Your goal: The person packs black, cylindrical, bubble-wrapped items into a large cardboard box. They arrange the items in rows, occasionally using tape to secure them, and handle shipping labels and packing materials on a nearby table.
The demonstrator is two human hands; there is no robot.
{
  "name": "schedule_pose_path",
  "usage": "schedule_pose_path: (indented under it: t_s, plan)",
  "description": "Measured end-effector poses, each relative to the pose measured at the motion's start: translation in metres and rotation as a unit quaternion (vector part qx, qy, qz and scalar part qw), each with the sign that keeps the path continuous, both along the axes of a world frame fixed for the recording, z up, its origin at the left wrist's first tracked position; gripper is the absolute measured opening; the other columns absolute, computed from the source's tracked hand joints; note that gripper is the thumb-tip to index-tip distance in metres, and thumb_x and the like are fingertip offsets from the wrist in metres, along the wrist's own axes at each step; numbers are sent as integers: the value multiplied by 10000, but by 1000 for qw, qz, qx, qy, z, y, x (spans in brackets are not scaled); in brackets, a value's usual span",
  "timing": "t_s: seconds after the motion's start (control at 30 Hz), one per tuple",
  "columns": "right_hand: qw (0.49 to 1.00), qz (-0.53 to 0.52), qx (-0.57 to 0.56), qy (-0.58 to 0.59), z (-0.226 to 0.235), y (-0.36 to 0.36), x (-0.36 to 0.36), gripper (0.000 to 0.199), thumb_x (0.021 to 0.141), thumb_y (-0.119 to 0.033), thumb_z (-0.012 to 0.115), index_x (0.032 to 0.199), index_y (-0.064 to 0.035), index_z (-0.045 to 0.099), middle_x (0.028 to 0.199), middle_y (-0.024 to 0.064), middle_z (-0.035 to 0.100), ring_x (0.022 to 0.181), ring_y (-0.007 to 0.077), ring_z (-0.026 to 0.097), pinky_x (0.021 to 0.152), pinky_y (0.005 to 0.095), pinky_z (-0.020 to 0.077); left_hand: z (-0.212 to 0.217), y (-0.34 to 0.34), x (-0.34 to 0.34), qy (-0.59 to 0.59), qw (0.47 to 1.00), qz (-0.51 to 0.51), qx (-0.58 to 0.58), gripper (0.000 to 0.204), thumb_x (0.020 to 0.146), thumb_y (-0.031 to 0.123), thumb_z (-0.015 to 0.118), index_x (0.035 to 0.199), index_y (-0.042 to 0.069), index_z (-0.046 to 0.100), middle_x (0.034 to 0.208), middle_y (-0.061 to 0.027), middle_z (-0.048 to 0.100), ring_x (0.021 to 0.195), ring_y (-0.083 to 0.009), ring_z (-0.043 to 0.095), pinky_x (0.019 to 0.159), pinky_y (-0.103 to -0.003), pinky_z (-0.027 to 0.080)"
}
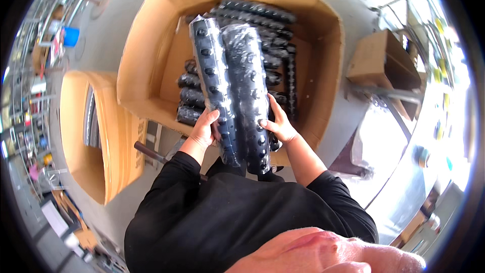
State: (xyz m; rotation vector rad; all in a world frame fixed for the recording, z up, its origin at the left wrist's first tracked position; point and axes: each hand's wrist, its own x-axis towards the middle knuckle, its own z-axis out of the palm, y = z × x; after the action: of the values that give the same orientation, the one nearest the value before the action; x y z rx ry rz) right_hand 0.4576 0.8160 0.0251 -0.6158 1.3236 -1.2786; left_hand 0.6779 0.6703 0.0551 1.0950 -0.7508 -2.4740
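Observation:
Two long black studded cylinders in clear plastic wrap stand side by side between my hands, over the near edge of a large cardboard box [146,45]. My left hand [204,127] is closed on the side of the left black studded cylinder [214,78], thumb on its front. My right hand [280,122] grips the right black studded cylinder [247,78], thumb across its front and fingers behind. Inside the box lie several more wrapped black cylinders [257,7], stacked at the far side. Shorter-looking ends of others [191,96] show at the left.
Left of the large box stands a smaller open carton [76,136] with dark items inside. A metal bar [149,151] lies near my left forearm. To the right are an open cardboard box [371,60] on a metal rack and a white-topped surface [399,177]. A blue bucket [70,37] sits far left.

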Motion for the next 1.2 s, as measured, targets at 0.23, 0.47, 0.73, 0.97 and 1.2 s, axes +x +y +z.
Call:
schedule_pose_path:
  t_s: [0.23,0.47,0.73,0.97,1.2]
  plan:
    - [949,-251,-179,-68,120,167,-20,1237,654,-445,850,1521,49,118,1501,173,337,1387,272,330,1146,398,245,117,96,-110,153,967,-199,-54,791,746,458,802,1326,27,481,1150,-52,635,1026,-154,619,858,-287,505]
    - [816,-530,-232,2,172,404,14,999,747,-532,763,1459,0,307,1372,126,486,1241,252,500,1056,402,402,184,291,-212,289,840,-459,24,629,894,396,662,1365,35,455,1211,-61,615,1051,-161,614,893,-303,508]
    - [568,-783,-211,140,225,611,152,748,862,-443,680,1408,-20,395,1317,85,524,1186,174,512,1004,334,422,219,586,-241,229,610,-744,150,428,995,328,489,1324,54,486,1207,-91,617,1042,-209,614,910,-360,510]
    - [356,-922,-120,95,214,705,300,518,942,-339,588,1340,-25,481,1245,66,586,1137,167,529,1014,320,391,172,771,-162,137,435,-855,248,443,1002,437,453,1206,74,602,1030,-96,693,859,-214,663,764,-375,546]
    - [333,-861,384,7,273,778,389,1064,802,-502,726,1524,26,150,1529,236,306,1417,294,309,1145,373,266,137,879,-76,359,263,-838,-316,528,984,281,429,1343,-106,410,1406,-225,467,1297,-333,436,1099,-373,314]
